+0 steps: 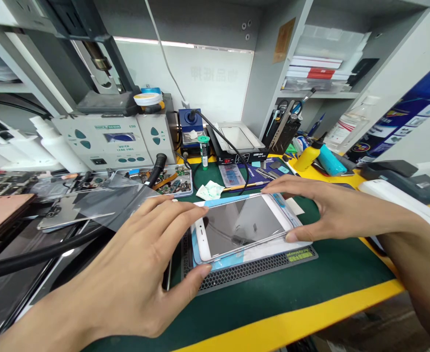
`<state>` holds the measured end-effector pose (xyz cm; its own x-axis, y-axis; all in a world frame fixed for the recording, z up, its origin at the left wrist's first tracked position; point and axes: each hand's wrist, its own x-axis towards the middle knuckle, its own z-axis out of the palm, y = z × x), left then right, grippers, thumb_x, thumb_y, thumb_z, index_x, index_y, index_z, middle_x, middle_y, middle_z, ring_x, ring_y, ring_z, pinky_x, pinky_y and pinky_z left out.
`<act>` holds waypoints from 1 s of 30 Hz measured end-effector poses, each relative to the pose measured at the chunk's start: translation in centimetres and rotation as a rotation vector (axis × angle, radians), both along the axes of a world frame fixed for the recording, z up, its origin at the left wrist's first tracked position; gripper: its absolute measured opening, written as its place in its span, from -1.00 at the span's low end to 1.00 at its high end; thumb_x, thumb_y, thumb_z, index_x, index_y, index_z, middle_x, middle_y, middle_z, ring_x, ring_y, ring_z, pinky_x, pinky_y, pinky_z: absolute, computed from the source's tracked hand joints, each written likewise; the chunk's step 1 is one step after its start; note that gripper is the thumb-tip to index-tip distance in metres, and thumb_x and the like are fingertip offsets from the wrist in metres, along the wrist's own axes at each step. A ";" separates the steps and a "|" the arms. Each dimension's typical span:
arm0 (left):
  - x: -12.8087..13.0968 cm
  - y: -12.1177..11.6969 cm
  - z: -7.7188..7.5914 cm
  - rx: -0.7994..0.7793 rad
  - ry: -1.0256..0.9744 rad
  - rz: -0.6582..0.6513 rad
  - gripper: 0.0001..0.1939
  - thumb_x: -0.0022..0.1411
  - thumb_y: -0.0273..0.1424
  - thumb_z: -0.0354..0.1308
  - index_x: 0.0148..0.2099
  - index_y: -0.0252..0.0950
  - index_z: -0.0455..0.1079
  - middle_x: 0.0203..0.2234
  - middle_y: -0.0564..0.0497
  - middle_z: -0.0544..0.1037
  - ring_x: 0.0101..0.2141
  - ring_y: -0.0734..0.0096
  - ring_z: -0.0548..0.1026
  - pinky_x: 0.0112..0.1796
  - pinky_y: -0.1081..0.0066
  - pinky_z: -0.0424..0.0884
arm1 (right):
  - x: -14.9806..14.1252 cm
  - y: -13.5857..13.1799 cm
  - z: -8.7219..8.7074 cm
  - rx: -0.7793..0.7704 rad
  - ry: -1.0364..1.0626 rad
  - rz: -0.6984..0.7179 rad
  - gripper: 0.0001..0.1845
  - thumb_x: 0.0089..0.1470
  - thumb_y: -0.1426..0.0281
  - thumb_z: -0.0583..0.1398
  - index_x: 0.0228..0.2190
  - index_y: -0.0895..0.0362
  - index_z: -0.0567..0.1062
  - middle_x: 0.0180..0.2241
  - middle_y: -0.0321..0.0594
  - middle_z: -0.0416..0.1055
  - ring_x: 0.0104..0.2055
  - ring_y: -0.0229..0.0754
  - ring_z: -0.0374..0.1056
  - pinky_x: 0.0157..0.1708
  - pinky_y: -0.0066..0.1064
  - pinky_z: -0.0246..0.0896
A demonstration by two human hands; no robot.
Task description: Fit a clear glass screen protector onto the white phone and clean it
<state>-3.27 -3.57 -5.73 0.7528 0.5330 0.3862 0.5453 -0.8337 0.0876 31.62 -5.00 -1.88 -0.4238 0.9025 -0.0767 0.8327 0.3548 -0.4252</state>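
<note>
A white smartphone with a dark glossy screen lies face up on a blue-and-white sheet over a perforated black mat. My left hand grips the phone's left end, index finger along the top edge and thumb at the lower corner. My right hand pinches the right end, fingers over the far edge and thumb on the near edge. Both hands are closed on the phone.
A green mat with a yellow border covers the bench. Behind stand a soldering station, a blue iron stand, a black hot plate, a parts tray, a tool holder and bottles. A black hose runs at left.
</note>
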 end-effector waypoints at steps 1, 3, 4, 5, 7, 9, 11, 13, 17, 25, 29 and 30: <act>0.0 0.0 0.0 0.002 0.006 -0.008 -0.36 0.18 -0.20 0.16 0.26 -0.26 0.15 0.10 -0.18 0.44 0.10 -0.04 0.37 0.17 -0.03 0.17 | 0.0 0.0 0.0 -0.005 -0.004 0.003 -0.15 -0.11 0.05 0.39 0.22 -0.20 0.34 0.25 -0.23 0.28 0.18 0.20 0.32 -0.01 -0.14 0.40; -0.1 0.1 0.0 0.006 0.021 -0.026 -0.35 0.18 -0.20 0.17 0.27 -0.27 0.14 0.10 -0.18 0.44 0.10 -0.03 0.38 0.17 -0.03 0.18 | 0.0 0.0 0.0 -0.010 -0.014 0.003 -0.16 -0.10 0.04 0.39 0.22 -0.20 0.33 0.26 -0.23 0.27 0.17 0.20 0.32 -0.01 -0.14 0.39; -0.1 0.1 0.0 0.006 0.024 -0.027 -0.35 0.18 -0.20 0.17 0.27 -0.27 0.14 0.10 -0.19 0.44 0.10 -0.03 0.38 0.17 -0.03 0.18 | 0.0 0.0 0.0 -0.009 -0.017 0.002 -0.15 -0.10 0.04 0.39 0.22 -0.20 0.33 0.26 -0.23 0.27 0.18 0.20 0.32 -0.01 -0.13 0.39; -0.2 0.2 0.0 0.005 0.026 -0.024 -0.34 0.18 -0.20 0.17 0.27 -0.28 0.15 0.10 -0.19 0.44 0.09 -0.04 0.39 0.17 -0.03 0.19 | 0.0 0.0 0.0 -0.009 -0.019 0.003 -0.15 -0.10 0.04 0.39 0.23 -0.20 0.32 0.26 -0.22 0.26 0.18 0.20 0.32 0.00 -0.13 0.39; -0.2 0.2 0.0 0.003 0.025 -0.020 -0.34 0.17 -0.20 0.18 0.26 -0.28 0.16 0.10 -0.19 0.44 0.09 -0.04 0.40 0.17 -0.03 0.20 | 0.0 -0.1 0.0 -0.007 -0.012 0.000 -0.15 -0.10 0.03 0.39 0.22 -0.20 0.33 0.26 -0.22 0.27 0.18 0.21 0.31 0.01 -0.12 0.38; -0.2 0.1 0.1 0.003 0.015 -0.019 -0.35 0.16 -0.20 0.18 0.25 -0.28 0.18 0.09 -0.18 0.45 0.09 -0.05 0.41 0.17 -0.02 0.21 | 0.0 -0.1 0.0 -0.005 -0.002 -0.004 -0.14 -0.11 0.03 0.39 0.22 -0.19 0.34 0.26 -0.22 0.28 0.18 0.21 0.31 0.01 -0.11 0.37; -0.1 0.1 0.1 0.004 0.005 -0.019 -0.35 0.15 -0.20 0.19 0.25 -0.28 0.20 0.09 -0.18 0.46 0.08 -0.06 0.42 0.18 -0.02 0.22 | 0.0 -0.1 -0.1 -0.006 -0.001 -0.009 -0.14 -0.11 0.03 0.39 0.22 -0.19 0.34 0.25 -0.23 0.28 0.18 0.20 0.31 0.02 -0.12 0.37; -0.1 0.1 0.1 0.001 0.007 -0.019 -0.35 0.15 -0.20 0.18 0.26 -0.27 0.19 0.09 -0.17 0.46 0.08 -0.05 0.42 0.18 -0.02 0.22 | 0.0 -0.1 -0.1 -0.006 -0.010 -0.005 -0.14 -0.11 0.03 0.40 0.23 -0.20 0.33 0.26 -0.24 0.27 0.19 0.19 0.30 0.03 -0.13 0.36; -0.1 0.1 0.1 -0.010 0.023 -0.019 -0.35 0.18 -0.20 0.16 0.27 -0.25 0.14 0.10 -0.18 0.44 0.09 -0.04 0.40 0.18 -0.04 0.20 | 0.0 0.0 -0.1 0.009 -0.019 0.006 -0.13 -0.10 0.05 0.40 0.23 -0.19 0.31 0.26 -0.23 0.26 0.21 0.19 0.29 0.06 -0.11 0.34; -0.1 0.1 0.1 -0.019 -0.009 -0.023 -0.35 0.14 -0.22 0.19 0.25 -0.25 0.19 0.09 -0.18 0.46 0.08 -0.08 0.42 0.17 -0.04 0.24 | 0.3 0.0 -0.3 0.042 -0.006 0.029 -0.14 -0.10 0.05 0.40 0.23 -0.20 0.32 0.25 -0.22 0.28 0.19 0.20 0.31 0.03 -0.11 0.37; -0.1 0.1 0.1 -0.023 0.013 -0.020 -0.34 0.14 -0.22 0.20 0.25 -0.28 0.20 0.10 -0.20 0.44 0.10 -0.08 0.40 0.17 -0.03 0.23 | 0.2 -0.1 -0.2 0.032 0.021 0.007 -0.14 -0.13 0.05 0.41 0.21 -0.20 0.35 0.24 -0.24 0.31 0.17 0.19 0.33 0.03 -0.12 0.36; -0.1 0.1 0.1 -0.024 0.016 -0.020 -0.34 0.14 -0.22 0.19 0.26 -0.29 0.19 0.10 -0.20 0.44 0.10 -0.08 0.39 0.17 -0.04 0.22 | 0.1 -0.1 -0.2 0.026 0.023 0.001 -0.14 -0.14 0.04 0.41 0.21 -0.20 0.35 0.24 -0.24 0.31 0.17 0.19 0.33 0.03 -0.13 0.37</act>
<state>-3.42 -3.49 -5.65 0.7695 0.5268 0.3610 0.5301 -0.8422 0.0989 31.76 -5.10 -2.05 -0.4263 0.9035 -0.0436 0.8224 0.3670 -0.4347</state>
